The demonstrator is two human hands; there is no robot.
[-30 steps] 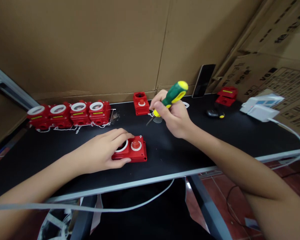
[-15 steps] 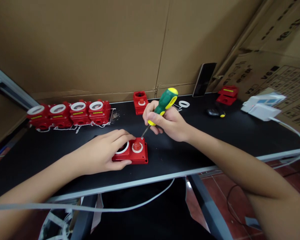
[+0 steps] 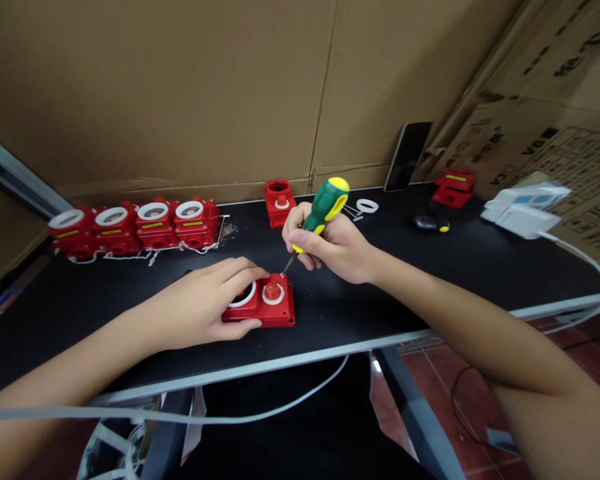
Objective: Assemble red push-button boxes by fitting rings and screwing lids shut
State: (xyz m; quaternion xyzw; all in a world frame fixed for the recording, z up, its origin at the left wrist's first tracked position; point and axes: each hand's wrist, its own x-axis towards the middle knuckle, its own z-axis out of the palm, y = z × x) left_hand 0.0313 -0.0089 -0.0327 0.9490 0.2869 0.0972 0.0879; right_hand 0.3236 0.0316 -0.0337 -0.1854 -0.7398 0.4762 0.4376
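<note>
On the black table top lies a red housing (image 3: 279, 311) with a round red button in a white ring and a larger white-rimmed opening to its left. My left hand (image 3: 225, 300) grips its left part, thumb at the near side and fingers over the far edge, hiding that end. In my right hand (image 3: 333, 243) is a screwdriver (image 3: 325, 203) with a green and yellow handle. It leans to the right, its tip at the housing's far right corner, on what looks like a small screw.
Several finished-looking red units (image 3: 153, 227) with white rings and cords stand in a row at left. Behind sits another red housing (image 3: 280, 203). A white ring (image 3: 367, 206), phone (image 3: 409, 155), black object (image 3: 430, 223), red parts (image 3: 453, 187) and white device (image 3: 525, 208) lie rightward.
The screwdriver's handle has turned a little in my right hand and shifted slightly left, its tip staying at the same corner. My left hand keeps its hold on the housing.
</note>
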